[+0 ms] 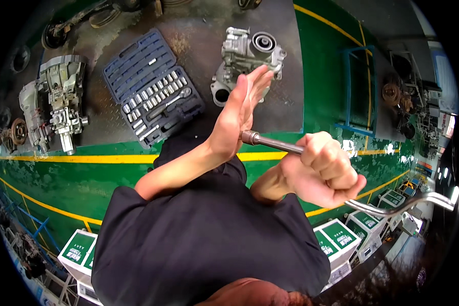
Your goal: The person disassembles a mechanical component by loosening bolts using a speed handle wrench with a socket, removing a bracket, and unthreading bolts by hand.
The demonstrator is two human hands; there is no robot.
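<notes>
Head view: right hand point(322, 171) clenched around a long metal wrench point(275, 144), shaft running from 4 o'clock up to 10 o'clock; left hand point(238, 111), flat and released, touches the socket end point(249, 136) at its heel

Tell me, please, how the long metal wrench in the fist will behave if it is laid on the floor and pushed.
The wrench looks like solid steel, so probably stiff and heavy for its thickness. Its round shaft might roll, but the bent far end should stop it soon. The right hand grips polished metal, likely slippery if oily.
</notes>
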